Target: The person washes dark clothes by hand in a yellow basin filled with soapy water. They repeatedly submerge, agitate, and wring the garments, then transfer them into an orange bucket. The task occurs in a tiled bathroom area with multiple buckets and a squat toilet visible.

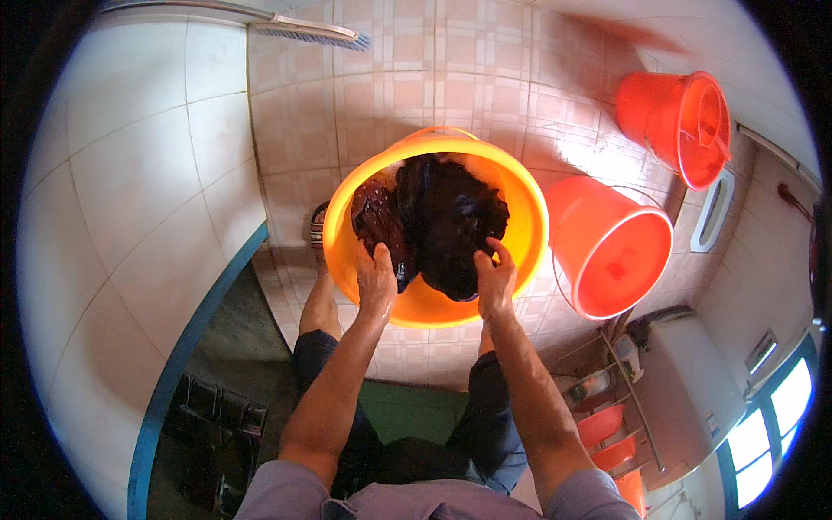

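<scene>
A yellow plastic tub (533, 227) stands on the floor between my legs, holding dark wet cloth. The larger black cloth (455, 218) fills its middle, its folds bunched and glossy. Along its left side lies a dark maroon cloth (377, 214) with small pale specks. My left hand (377, 276) grips the near edge of the maroon cloth, thumb uppermost. At the right edge of the black cloth, my right hand (497, 279) has its thumb and fingers on the fabric. The fingers under the cloth are hidden.
Right of the tub stands a red bucket (611, 253) with a wire handle; another red bucket (689, 127) is farther back. A brush (318, 32) lies at the upper left wall. A rack (630, 403) holds red basins (601, 426) near a white water heater (692, 370).
</scene>
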The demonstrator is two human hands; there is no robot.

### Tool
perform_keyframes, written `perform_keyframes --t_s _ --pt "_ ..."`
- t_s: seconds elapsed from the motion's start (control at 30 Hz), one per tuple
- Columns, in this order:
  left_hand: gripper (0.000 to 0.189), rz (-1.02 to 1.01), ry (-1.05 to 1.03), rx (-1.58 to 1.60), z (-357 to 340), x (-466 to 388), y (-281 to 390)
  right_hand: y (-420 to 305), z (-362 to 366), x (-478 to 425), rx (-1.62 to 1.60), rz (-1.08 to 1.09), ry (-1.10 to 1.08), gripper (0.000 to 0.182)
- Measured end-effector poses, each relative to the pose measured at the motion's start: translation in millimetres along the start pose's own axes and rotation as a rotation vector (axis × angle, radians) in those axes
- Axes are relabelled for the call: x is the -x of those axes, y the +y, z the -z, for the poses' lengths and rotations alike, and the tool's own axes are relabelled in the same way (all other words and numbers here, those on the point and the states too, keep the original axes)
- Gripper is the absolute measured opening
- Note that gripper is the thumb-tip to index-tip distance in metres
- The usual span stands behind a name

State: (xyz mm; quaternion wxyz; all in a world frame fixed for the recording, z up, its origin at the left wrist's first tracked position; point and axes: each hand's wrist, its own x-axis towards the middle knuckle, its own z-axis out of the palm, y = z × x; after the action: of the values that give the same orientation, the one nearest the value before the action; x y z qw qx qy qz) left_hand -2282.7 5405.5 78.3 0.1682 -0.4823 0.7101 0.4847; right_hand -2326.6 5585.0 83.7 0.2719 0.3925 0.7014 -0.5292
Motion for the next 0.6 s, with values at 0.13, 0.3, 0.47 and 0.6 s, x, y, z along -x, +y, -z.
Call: perform_keyframes --t_s 0.13,0.3,0.47,0.6 --pt "0.045 -0.162 -0.139 -0.064 8.3 22.9 44.6 -62.3 -2.8 50.5 -0.008 0.096 -0.143 0.038" --pt "0.057 -0.550 -0.333 -0.237 8.1 7.3 45.8 -89.0 1.8 47.7 0.451 0.757 -0.366 0.060" --pt "0.094 -0.703 -0.395 -1.033 -4.5 -39.0 35.2 -52.8 -18.0 -34.2 1.338 0.593 -0.381 0.093" --pt "0.084 -0.571 -0.596 -1.245 -35.8 -69.1 -9.9 25.6 -27.3 -76.1 1.429 0.621 -0.350 0.060"
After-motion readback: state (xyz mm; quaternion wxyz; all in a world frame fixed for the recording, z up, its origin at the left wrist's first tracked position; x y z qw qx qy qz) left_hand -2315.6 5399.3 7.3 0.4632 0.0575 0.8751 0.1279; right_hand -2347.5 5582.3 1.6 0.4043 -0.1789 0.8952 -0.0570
